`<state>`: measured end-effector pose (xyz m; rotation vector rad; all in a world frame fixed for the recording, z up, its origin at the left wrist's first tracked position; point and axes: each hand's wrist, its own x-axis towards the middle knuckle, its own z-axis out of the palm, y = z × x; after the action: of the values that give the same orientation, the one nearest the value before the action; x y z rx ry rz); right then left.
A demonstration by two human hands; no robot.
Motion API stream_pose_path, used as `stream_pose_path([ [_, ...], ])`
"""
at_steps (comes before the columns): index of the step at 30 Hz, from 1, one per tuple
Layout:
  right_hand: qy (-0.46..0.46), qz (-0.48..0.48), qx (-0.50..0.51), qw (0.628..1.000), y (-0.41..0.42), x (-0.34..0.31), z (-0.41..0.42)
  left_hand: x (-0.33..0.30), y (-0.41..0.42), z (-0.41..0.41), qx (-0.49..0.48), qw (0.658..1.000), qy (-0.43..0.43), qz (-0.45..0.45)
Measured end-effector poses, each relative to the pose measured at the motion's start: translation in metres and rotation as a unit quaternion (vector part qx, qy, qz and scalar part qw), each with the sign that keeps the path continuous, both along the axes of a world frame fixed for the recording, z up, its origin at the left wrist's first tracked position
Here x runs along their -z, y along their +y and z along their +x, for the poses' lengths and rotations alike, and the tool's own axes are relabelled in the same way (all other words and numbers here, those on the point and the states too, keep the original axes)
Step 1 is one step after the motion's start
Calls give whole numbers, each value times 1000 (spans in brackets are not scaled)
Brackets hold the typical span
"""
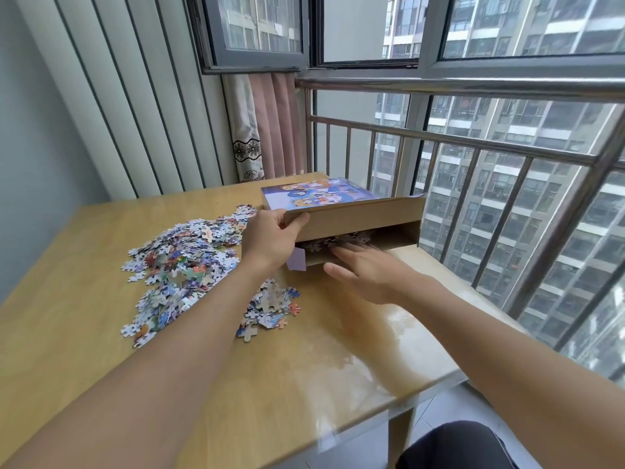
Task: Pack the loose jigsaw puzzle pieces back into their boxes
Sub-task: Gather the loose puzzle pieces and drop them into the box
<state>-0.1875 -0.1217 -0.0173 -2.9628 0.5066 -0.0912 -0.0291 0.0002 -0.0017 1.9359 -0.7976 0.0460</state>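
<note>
The left hand [270, 238] pinches the raised flap [355, 216] of the puzzle box [324, 194] while the right hand [368, 269], fingers straight and apparently on pieces inside, faces its opening; the loose puzzle pieces [182, 258] lie leftward, nearer the left hand.

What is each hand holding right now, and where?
Left hand grips the box flap at its left end, lifting it. Right hand holds nothing, its straight fingers reaching into the box opening.

Left hand [270, 240] curled in a grip, right hand [363, 272] seemingly flat, fingers straight.
</note>
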Motion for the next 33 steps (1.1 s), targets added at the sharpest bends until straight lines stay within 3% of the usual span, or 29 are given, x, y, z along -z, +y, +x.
stream_pose_path([
  [8, -164, -72, -90, 980, 29, -18, -16, 27, 8, 3, 42, 997, 32, 53],
  [12, -229, 27, -67, 971, 44, -29, 7, 19, 37, 11, 172, 979, 56, 95],
  [14, -234, 85, -67, 966, 58, -37, 23, 12, 60, 25, 176, 974, 20, 140],
  [16, -181, 125, -73, 973, 77, -41, 46, 7, 89, 40, 126, 979, -18, 160],
  [19, 3, 134, -49, 990, 106, -42, 82, 12, 128, 58, -28, 986, -52, 154],
  [23, 149, 140, 29, 978, 131, -44, 112, 37, 166, 75, -223, 938, -29, 264],
  [26, 212, 163, 48, 962, 141, -37, 124, 57, 182, 81, -219, 920, 60, 320],
  [30, 172, 215, 53, 960, 149, -26, 137, 63, 189, 73, -189, 955, 92, 208],
  [33, 139, 259, 59, 954, 155, -21, 148, 63, 193, 66, -131, 970, 178, 105],
])
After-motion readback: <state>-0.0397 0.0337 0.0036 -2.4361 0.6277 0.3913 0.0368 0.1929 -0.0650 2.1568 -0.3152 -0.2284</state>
